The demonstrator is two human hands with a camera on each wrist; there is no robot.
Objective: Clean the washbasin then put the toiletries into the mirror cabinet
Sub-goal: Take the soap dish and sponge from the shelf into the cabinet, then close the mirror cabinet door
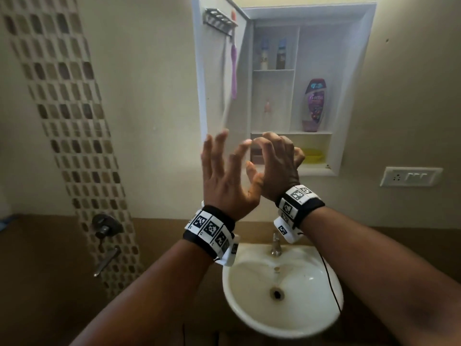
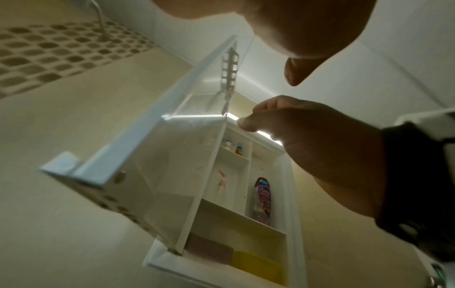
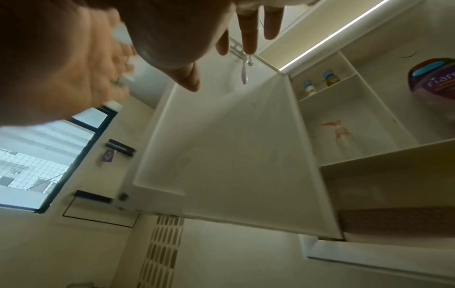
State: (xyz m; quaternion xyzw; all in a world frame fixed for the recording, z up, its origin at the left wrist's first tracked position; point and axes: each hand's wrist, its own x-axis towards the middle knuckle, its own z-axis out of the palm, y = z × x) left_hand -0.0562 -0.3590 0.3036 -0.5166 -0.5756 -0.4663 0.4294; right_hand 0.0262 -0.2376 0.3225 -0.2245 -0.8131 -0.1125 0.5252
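Both my hands are raised in front of the open mirror cabinet (image 1: 354, 96), holding nothing. My left hand (image 1: 233, 158) has its fingers spread. My right hand (image 1: 279, 152) is beside it with fingers loosely bent, its back towards me. In the cabinet stand two small bottles (image 1: 264, 54), a purple body wash bottle (image 1: 313, 106), a small pink item (image 1: 267, 106), a brown block (image 2: 209, 251) and a yellow dish (image 1: 311, 154). A purple toothbrush (image 1: 234, 71) hangs from the rack on the open door (image 1: 217, 101). The white washbasin (image 1: 282, 318) and its tap (image 1: 275, 244) are below my wrists.
A switch plate (image 1: 410, 176) is on the wall to the right of the cabinet. A shower valve and lever (image 1: 106, 231) sit on the mosaic tile strip at the left. A window (image 3: 37, 155) shows in the right wrist view.
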